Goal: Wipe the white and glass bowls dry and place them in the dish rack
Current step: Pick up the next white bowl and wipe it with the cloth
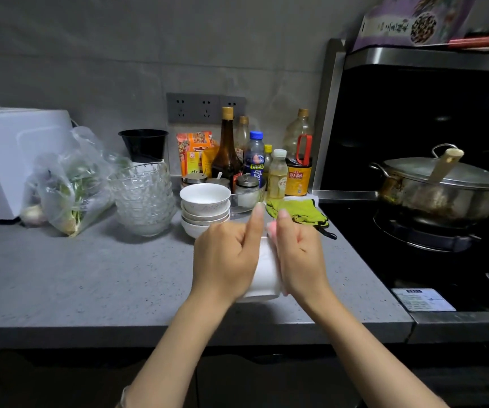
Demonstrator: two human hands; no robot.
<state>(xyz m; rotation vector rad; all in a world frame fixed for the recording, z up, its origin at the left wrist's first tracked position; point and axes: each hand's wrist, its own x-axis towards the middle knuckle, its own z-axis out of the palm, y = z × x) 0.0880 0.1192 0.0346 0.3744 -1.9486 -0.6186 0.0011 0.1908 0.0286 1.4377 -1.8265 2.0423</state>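
A white bowl [265, 269] is held on its side between both hands above the grey counter [90, 278]. My left hand [227, 257] grips its left side with the thumb pointing up. My right hand [299, 251] presses a pale pink cloth [272, 231] against the bowl's right side, fingers curled round it. Behind them stands a stack of white bowls [205, 209]. A stack of glass bowls [143, 198] sits to the left of that stack. No dish rack is in view.
Bottles and jars [252, 163] crowd the back wall. A green cloth [296, 212] lies by the stove, where a lidded steel pot [440, 187] sits. A plastic bag of greens [69, 187] and a white appliance [10, 160] stand at left.
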